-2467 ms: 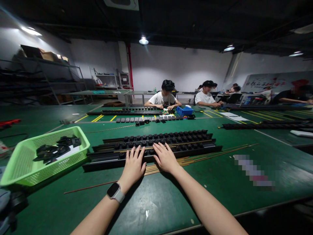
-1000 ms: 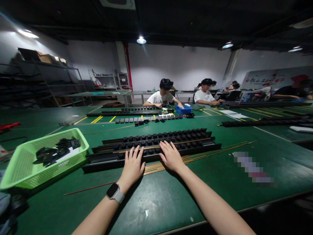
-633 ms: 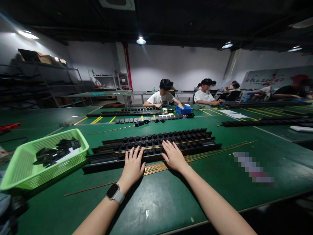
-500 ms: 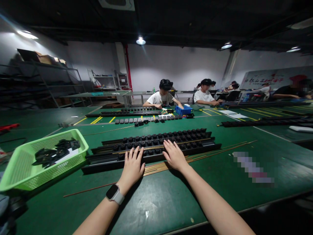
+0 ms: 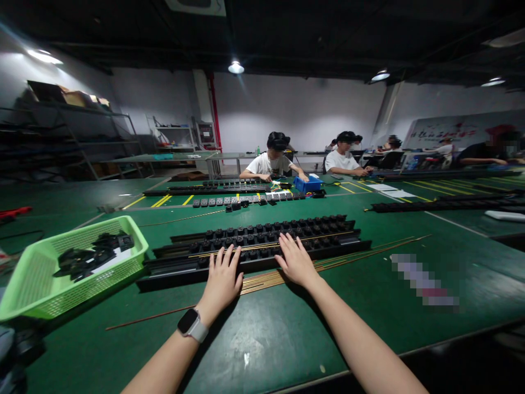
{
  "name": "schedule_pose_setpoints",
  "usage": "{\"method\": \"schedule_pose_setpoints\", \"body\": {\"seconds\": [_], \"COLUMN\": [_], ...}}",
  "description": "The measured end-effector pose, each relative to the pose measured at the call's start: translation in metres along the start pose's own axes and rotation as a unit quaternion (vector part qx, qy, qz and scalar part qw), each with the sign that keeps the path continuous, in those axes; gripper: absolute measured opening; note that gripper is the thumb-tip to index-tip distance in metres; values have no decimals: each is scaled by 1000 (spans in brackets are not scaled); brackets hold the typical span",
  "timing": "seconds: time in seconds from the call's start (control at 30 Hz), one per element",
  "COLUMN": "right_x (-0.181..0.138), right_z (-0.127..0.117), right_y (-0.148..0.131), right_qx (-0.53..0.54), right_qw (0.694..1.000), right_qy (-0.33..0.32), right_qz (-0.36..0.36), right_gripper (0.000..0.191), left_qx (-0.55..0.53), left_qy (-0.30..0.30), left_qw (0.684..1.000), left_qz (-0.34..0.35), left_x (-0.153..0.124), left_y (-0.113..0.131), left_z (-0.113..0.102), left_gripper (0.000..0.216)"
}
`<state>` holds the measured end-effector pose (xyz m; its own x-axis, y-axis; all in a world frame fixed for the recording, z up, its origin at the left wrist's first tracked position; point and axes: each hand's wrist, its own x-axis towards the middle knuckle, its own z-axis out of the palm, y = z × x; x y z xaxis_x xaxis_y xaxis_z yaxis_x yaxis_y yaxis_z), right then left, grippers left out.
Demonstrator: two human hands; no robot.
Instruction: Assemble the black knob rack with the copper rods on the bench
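A long black strip (image 5: 328, 238) set with rows of black socket modules lies across the green table. My left hand (image 5: 222, 280) rests flat on its near edge, fingers spread and open, a smartwatch (image 5: 189, 324) on the wrist. My right hand (image 5: 296, 262) lies flat a little to the right, its fingers reaching onto the modules and a thin brass rod (image 5: 262, 245) that runs along the strip. A bundle of brass rods (image 5: 353, 257) lies on the table just under both hands. Neither hand grips anything.
A green plastic basket (image 5: 36, 287) with black parts stands at the left. One loose rod (image 5: 147, 316) lies near my left forearm. More black strips (image 5: 443, 204) and a blue bin (image 5: 308, 185) lie farther back, where several seated people work. Shelving (image 5: 74, 142) lines the left wall.
My right hand has slid to the right along the strip, from next to the left hand to further along the modules. My left hand has stayed in place.
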<state>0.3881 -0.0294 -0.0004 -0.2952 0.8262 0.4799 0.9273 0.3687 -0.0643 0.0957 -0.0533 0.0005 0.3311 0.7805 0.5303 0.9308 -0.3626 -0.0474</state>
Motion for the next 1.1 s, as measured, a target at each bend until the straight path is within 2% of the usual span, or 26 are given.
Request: {"method": "schedule_pose_setpoints", "body": {"seconds": [0.27, 0.67, 1.1], "right_x": [2, 1, 4], "right_z": [1, 0, -3], "right_y": [-1, -5, -23], "right_qx": [1, 20, 46], "right_qw": [1000, 1000, 998], "right_qy": [-15, 16, 17], "right_qz": [10, -7, -30], "right_gripper": [66, 63, 59], "left_qx": [-7, -12, -3], "left_qy": [10, 3, -2], "left_qw": [1000, 1000, 1000], "left_qz": [1, -4, -4], "left_x": [0, -1, 0], "left_y": [0, -1, 1], "left_z": [0, 0, -3], "left_gripper": [73, 73, 71]}}
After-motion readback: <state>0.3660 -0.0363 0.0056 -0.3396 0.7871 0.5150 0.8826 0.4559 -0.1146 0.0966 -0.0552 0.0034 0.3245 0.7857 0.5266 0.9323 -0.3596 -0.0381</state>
